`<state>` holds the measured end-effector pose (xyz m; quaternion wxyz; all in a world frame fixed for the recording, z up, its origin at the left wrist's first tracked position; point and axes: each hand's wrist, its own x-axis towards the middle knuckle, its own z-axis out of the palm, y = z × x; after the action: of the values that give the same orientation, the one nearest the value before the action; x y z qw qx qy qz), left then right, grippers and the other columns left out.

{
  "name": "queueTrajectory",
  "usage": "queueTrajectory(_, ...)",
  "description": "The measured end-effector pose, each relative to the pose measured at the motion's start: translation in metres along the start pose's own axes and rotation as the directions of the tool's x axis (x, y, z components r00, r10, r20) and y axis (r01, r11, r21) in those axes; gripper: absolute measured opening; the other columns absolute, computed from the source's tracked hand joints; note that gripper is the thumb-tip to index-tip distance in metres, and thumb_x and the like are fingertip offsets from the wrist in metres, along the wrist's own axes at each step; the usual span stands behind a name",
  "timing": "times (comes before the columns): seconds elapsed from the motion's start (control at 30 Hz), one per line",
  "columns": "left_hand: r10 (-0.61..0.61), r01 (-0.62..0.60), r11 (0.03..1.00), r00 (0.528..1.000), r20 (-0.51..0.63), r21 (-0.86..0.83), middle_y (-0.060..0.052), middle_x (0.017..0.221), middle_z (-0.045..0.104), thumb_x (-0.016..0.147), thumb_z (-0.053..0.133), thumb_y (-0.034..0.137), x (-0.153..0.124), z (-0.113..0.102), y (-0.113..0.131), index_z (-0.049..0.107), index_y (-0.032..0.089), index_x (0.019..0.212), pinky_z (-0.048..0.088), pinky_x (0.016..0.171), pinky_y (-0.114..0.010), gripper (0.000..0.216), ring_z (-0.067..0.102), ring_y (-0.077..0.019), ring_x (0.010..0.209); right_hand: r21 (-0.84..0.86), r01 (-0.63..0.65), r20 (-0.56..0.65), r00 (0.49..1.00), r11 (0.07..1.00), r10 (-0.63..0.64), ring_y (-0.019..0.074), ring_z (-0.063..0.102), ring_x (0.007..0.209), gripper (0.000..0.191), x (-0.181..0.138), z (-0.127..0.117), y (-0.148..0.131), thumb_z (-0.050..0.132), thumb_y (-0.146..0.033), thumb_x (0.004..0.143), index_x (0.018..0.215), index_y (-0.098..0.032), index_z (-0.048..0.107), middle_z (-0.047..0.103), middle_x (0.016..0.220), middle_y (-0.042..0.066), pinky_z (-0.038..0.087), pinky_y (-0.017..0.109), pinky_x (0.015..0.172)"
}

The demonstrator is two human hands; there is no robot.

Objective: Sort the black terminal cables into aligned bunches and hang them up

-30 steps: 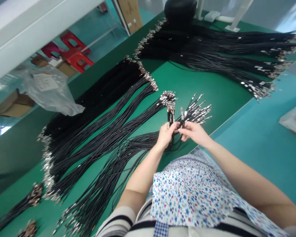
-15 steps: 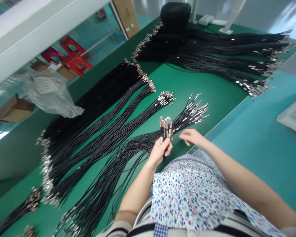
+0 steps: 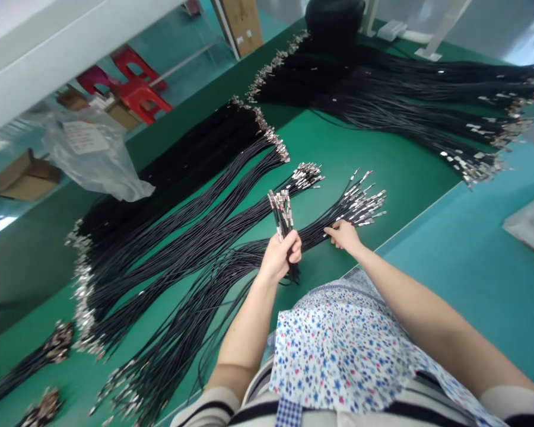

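Observation:
My left hand [image 3: 281,254] is closed round a small bunch of black cables [image 3: 289,237], whose silvery metal ends point upward above the fist. Just right of it, my right hand [image 3: 343,235] pinches at the near edge of a loose cable bundle [image 3: 314,233], with a black cable seemingly at its fingertips. The bundle's shiny ends [image 3: 365,201] fan out beyond that hand. Its other part spreads toward the lower left of the green table [image 3: 338,142]. Behind it lies another bundle with clustered metal tips [image 3: 307,176].
Thick rows of black cables [image 3: 196,160] cover the table's left side, and more cables [image 3: 391,101] lie at the far right. A plastic bag [image 3: 102,154] hangs over the back edge. Two small bundles [image 3: 60,343] sit at lower left. A white post [image 3: 445,29] stands at the back.
My right hand has moved up and forward to the loose bundle, its fingers now at the cables. My left hand has shifted slightly left and up with its bunch. The view has turned slightly.

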<state>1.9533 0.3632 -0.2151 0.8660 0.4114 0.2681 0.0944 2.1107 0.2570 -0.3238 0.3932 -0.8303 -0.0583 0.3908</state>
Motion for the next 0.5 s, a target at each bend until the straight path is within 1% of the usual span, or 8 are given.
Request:
queueTrajectory(0.07, -0.004, 0.004, 1.000, 1.000, -0.004, 0.009, 0.006, 0.052, 0.037, 0.075, 0.057, 0.037, 0.002, 0.001, -0.001, 0.038, 0.014, 0.069, 0.022, 0.038, -0.018, 0.030, 0.030, -0.0013, 0.035, 0.131, -0.052, 0.052, 0.998, 0.990, 0.045, 0.0080, 0.040, 0.028, 0.014, -0.002, 0.002, -0.002, 0.059, -0.018, 0.067, 0.067, -0.014, 0.046, 0.051, 0.043, 0.000, 0.029, 0.019, 0.032)
queueTrajectory(0.1, -0.005, 0.005, 1.000, 1.000, -0.007, 0.009, 0.006, 0.052, 0.037, 0.075, 0.057, 0.037, 0.003, 0.001, -0.001, 0.038, 0.014, 0.069, 0.022, 0.038, -0.018, 0.030, 0.030, -0.0014, 0.034, 0.168, -0.061, 0.054, 0.997, 0.984, 0.053, 0.0073, 0.040, 0.029, 0.012, -0.002, 0.000, -0.003, 0.055, -0.015, 0.069, 0.065, -0.014, 0.044, 0.051, 0.044, 0.000, 0.028, 0.018, 0.031)
queueTrajectory(0.2, -0.003, 0.003, 1.000, 1.000, -0.014, -0.001, 0.006, 0.052, 0.038, 0.076, 0.056, 0.036, 0.005, -0.001, 0.003, 0.038, 0.014, 0.068, 0.023, 0.038, -0.018, 0.030, 0.031, -0.0016, 0.034, 0.249, -0.053, -0.028, 0.998, 0.967, 0.062, 0.0041, 0.032, 0.028, 0.008, 0.003, -0.016, -0.004, 0.041, -0.010, 0.074, 0.069, -0.015, 0.039, 0.042, 0.040, -0.005, 0.024, 0.016, 0.030)
queueTrajectory(0.27, -0.001, 0.001, 1.000, 1.000, -0.015, -0.008, 0.006, 0.052, 0.037, 0.076, 0.055, 0.037, 0.007, -0.002, 0.006, 0.038, 0.014, 0.068, 0.023, 0.038, -0.018, 0.031, 0.031, -0.0016, 0.034, 0.276, -0.042, -0.074, 0.995, 0.960, 0.065, 0.0036, 0.026, 0.026, 0.006, 0.009, -0.030, -0.003, 0.038, -0.010, 0.075, 0.074, -0.016, 0.040, 0.035, 0.037, -0.008, 0.019, 0.016, 0.029)
queueTrajectory(0.3, -0.004, 0.004, 1.000, 1.000, -0.012, -0.010, 0.006, 0.051, 0.037, 0.076, 0.056, 0.037, 0.009, -0.002, 0.007, 0.038, 0.014, 0.068, 0.022, 0.037, -0.018, 0.031, 0.031, -0.0017, 0.034, 0.282, -0.040, -0.077, 0.995, 0.959, 0.064, 0.0040, 0.025, 0.026, 0.008, 0.013, -0.036, -0.002, 0.039, -0.010, 0.074, 0.078, -0.015, 0.041, 0.035, 0.037, -0.008, 0.018, 0.016, 0.028)
queueTrajectory(0.4, -0.023, 0.023, 1.000, 1.000, 0.005, -0.006, 0.006, 0.051, 0.037, 0.076, 0.056, 0.037, 0.014, -0.001, 0.006, 0.038, 0.014, 0.069, 0.021, 0.037, -0.018, 0.030, 0.030, -0.0017, 0.034, 0.205, -0.031, -0.039, 0.998, 0.978, 0.040, 0.0066, 0.031, 0.026, 0.027, 0.019, -0.042, 0.000, 0.046, -0.008, 0.066, 0.093, -0.013, 0.045, 0.042, 0.038, -0.007, 0.020, 0.016, 0.027)
queueTrajectory(0.43, -0.031, 0.031, 1.000, 0.999, 0.013, 0.001, 0.006, 0.051, 0.038, 0.076, 0.056, 0.036, 0.016, 0.000, 0.005, 0.038, 0.014, 0.069, 0.021, 0.037, -0.018, 0.029, 0.030, -0.0017, 0.034, 0.158, -0.028, -0.028, 0.999, 0.987, 0.033, 0.0073, 0.033, 0.026, 0.029, 0.020, -0.041, 0.000, 0.047, -0.008, 0.065, 0.094, -0.012, 0.047, 0.044, 0.038, -0.005, 0.021, 0.017, 0.027)
queueTrajectory(0.5, -0.042, 0.042, 0.999, 0.999, 0.023, 0.015, 0.005, 0.052, 0.038, 0.077, 0.055, 0.035, 0.017, 0.002, 0.002, 0.038, 0.014, 0.069, 0.021, 0.037, -0.018, 0.029, 0.031, -0.0017, 0.035, 0.076, -0.023, -0.020, 1.000, 0.997, 0.024, 0.0079, 0.035, 0.027, 0.026, 0.021, -0.037, 0.000, 0.047, -0.009, 0.064, 0.090, -0.009, 0.051, 0.046, 0.039, -0.003, 0.024, 0.017, 0.027)
